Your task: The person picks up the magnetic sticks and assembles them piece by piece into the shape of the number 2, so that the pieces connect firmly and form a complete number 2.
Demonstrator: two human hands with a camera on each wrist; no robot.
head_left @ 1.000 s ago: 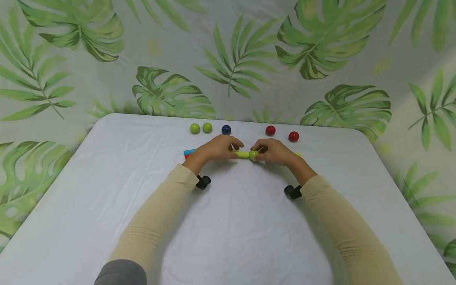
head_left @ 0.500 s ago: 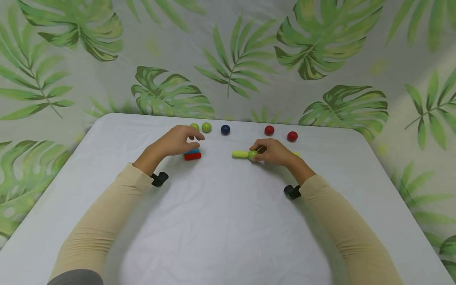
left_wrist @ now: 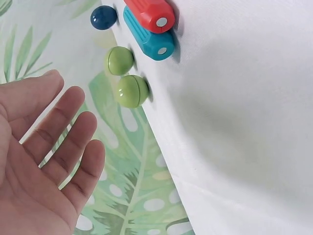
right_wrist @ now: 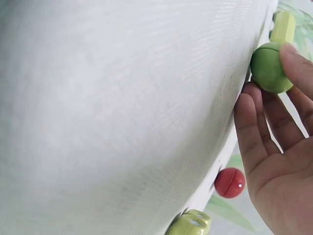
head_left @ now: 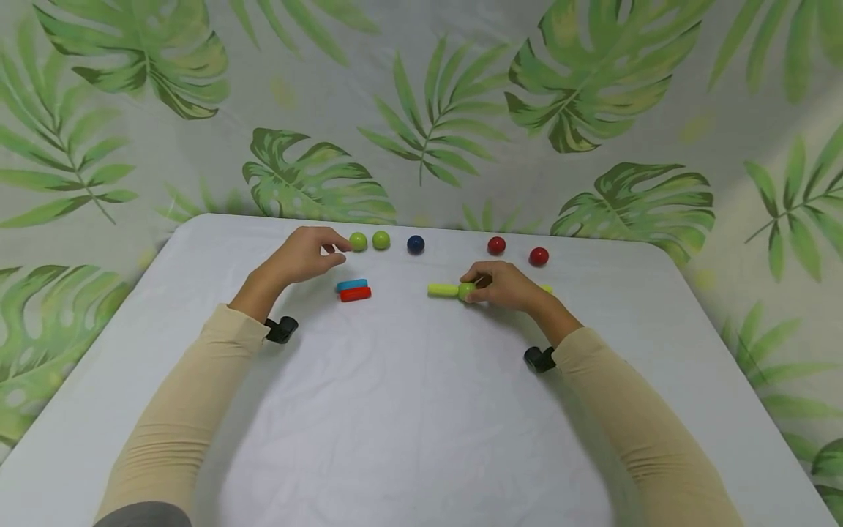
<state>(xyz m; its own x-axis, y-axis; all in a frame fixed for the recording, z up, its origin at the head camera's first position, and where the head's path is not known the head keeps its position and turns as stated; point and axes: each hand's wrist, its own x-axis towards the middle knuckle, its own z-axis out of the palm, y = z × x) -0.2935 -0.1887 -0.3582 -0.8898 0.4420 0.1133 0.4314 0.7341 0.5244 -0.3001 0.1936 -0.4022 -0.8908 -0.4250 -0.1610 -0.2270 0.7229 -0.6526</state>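
Note:
My right hand (head_left: 506, 285) pinches a green ball (head_left: 466, 292) between thumb and fingers. A yellow-green toy rod (head_left: 443, 290) lies end-on against that ball, pointing left. My left hand (head_left: 299, 254) holds nothing; its relaxed fingers hover beside two light green balls (left_wrist: 120, 60) at the table's back edge. In the left wrist view its palm (left_wrist: 34, 196) shows bare. Just right of this hand, a blue rod (head_left: 352, 284) and a red rod (head_left: 356, 294) lie side by side, each with a silvery disc at its end.
A dark blue ball (head_left: 416, 244) and two red balls (head_left: 496, 245) sit along the back of the white table (head_left: 395, 410). More yellow-green rods (right_wrist: 191, 225) lie by the right wrist, mostly hidden in the head view. A leaf-print cloth (head_left: 435, 110) hangs behind.
My left hand has let go of the yellow-green rod and moved left, past the blue and red rods, to the green balls. The right hand stays on its green ball.

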